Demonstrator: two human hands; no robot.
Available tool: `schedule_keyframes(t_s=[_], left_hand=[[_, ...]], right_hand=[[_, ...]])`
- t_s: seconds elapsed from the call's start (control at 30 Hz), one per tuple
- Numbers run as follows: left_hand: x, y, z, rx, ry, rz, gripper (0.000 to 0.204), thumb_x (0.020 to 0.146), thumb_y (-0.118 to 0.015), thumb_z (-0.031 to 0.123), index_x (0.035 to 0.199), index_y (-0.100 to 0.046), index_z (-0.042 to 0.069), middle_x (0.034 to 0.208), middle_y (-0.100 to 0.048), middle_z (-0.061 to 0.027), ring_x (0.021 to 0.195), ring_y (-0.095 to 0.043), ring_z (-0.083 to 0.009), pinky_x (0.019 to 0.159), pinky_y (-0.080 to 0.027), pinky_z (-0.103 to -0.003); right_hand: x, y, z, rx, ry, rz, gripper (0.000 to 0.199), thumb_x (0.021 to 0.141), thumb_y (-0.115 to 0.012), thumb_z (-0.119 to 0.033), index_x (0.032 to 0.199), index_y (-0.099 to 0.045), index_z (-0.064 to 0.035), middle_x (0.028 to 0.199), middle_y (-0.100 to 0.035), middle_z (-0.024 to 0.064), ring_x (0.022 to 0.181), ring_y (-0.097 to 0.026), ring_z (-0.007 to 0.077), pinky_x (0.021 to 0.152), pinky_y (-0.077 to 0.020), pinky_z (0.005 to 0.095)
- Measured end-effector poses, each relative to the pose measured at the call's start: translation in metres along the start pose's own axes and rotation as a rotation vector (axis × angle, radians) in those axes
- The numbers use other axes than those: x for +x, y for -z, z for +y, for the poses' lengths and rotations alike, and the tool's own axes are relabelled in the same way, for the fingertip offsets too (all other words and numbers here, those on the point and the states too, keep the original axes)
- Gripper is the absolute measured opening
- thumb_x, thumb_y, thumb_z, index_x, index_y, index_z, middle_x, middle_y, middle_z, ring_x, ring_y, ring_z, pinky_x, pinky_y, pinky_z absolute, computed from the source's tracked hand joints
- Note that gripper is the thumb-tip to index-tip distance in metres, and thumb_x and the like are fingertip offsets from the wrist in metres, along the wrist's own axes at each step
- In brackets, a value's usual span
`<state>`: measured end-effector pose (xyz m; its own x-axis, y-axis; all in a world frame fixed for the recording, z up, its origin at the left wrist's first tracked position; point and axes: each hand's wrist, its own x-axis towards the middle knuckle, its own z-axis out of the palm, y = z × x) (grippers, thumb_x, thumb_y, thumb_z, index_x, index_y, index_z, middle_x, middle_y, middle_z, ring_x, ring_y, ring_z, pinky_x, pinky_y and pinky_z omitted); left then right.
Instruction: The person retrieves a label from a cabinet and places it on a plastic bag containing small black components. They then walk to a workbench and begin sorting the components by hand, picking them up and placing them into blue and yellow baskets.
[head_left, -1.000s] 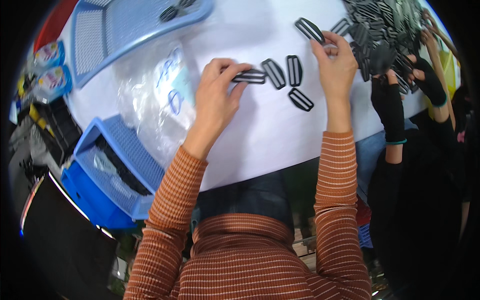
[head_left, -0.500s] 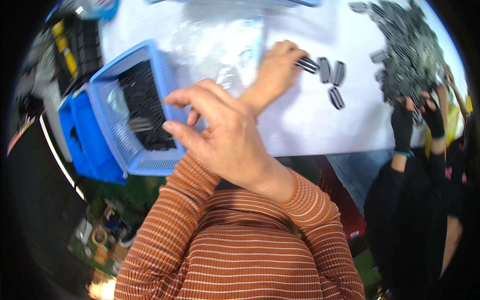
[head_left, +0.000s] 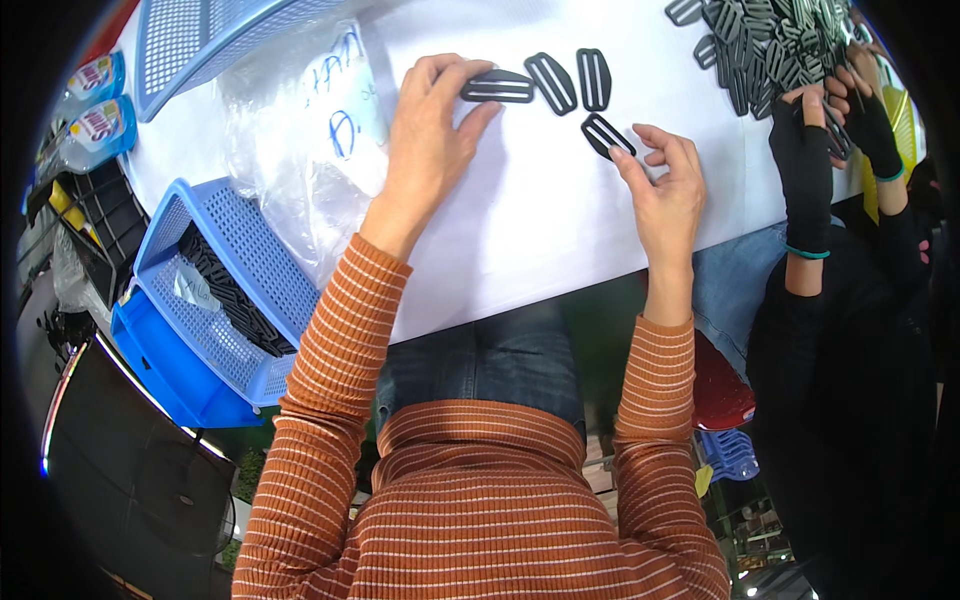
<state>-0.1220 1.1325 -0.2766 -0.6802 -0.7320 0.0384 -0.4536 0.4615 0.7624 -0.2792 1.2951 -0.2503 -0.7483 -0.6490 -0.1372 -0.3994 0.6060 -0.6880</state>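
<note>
On the white table lie several black plastic slide buckles with long slots. My left hand (head_left: 430,135) has its fingertips at the left end of one buckle (head_left: 508,88), the thumb curved below it. My right hand (head_left: 668,185) pinches the right end of a lower buckle (head_left: 600,130) between thumb and index finger. Two more buckles, one tilted (head_left: 551,84) and one nearly upright (head_left: 594,80), lie between and above my hands, close to the held ones.
A blue mesh basket (head_left: 290,290) with black buckles stands at the left by a blue bin (head_left: 190,385). Clear plastic bags (head_left: 290,160) lie beside another basket (head_left: 240,20). At the right, a co-worker's black-sleeved hands (head_left: 805,130) handle buckles by a large pile (head_left: 770,50).
My right hand has swung from over the basket at the left to the lower buckle at the right, uncrossing my arms. My left hand stays at its buckle. The view has shifted.
</note>
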Motion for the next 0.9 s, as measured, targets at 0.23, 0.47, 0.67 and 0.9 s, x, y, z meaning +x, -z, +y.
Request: schedule_keyframes(t_s=[0.23, 0.47, 0.67, 0.9], left_hand=[[-0.001, 0.000, 0.002, 0.024, -0.011, -0.029, 0.033, 0.070, -0.073, 0.005, 0.101, -0.062, 0.005, 0.105, -0.053, -0.0101, 0.098, -0.051, -0.0270, 0.084, -0.045, -0.035], [-0.009, 0.006, 0.011, 0.078, -0.134, 0.011, 0.043, 0.066, -0.073, 0.003, 0.106, -0.059, 0.005, 0.108, -0.053, -0.0105, 0.099, -0.050, -0.0292, 0.085, -0.043, -0.036], [-0.011, 0.006, 0.072, -1.414, 0.218, 0.510, 0.029, 0.088, -0.047, 0.031, 0.111, -0.052, 0.014, 0.101, -0.055, -0.0072, 0.086, -0.056, -0.0244, 0.074, -0.048, -0.044], [-0.057, -0.009, 0.035, -0.710, 0.467, 0.044, 0.026, 0.088, -0.057, 0.005, 0.114, -0.059, 0.002, 0.099, -0.064, -0.0069, 0.085, -0.059, -0.0126, 0.075, -0.045, -0.022]], right_hand=[[0.017, -0.030, -0.008, -0.099, 0.339, 0.101, 0.024, 0.071, -0.074, -0.015, 0.093, -0.066, -0.0082, 0.092, -0.059, 0.0065, 0.087, -0.056, 0.0237, 0.073, -0.0461, 0.0330], [0.017, -0.051, -0.019, -0.095, 0.385, 0.036, 0.024, 0.075, -0.072, -0.020, 0.095, -0.067, -0.0072, 0.087, -0.058, 0.0032, 0.080, -0.053, 0.0178, 0.074, -0.0419, 0.0304], [0.003, -0.030, -0.014, 0.219, -0.013, -0.075, 0.020, 0.080, -0.068, -0.018, 0.093, -0.067, -0.0025, 0.081, -0.059, 0.0009, 0.074, -0.050, 0.0114, 0.067, -0.0399, 0.0255], [-0.022, -0.013, -0.032, 0.576, -0.350, -0.205, 0.019, 0.087, -0.062, -0.015, 0.091, -0.067, 0.0030, 0.073, -0.059, -0.0017, 0.066, -0.047, 0.0040, 0.059, -0.0376, 0.0197]])
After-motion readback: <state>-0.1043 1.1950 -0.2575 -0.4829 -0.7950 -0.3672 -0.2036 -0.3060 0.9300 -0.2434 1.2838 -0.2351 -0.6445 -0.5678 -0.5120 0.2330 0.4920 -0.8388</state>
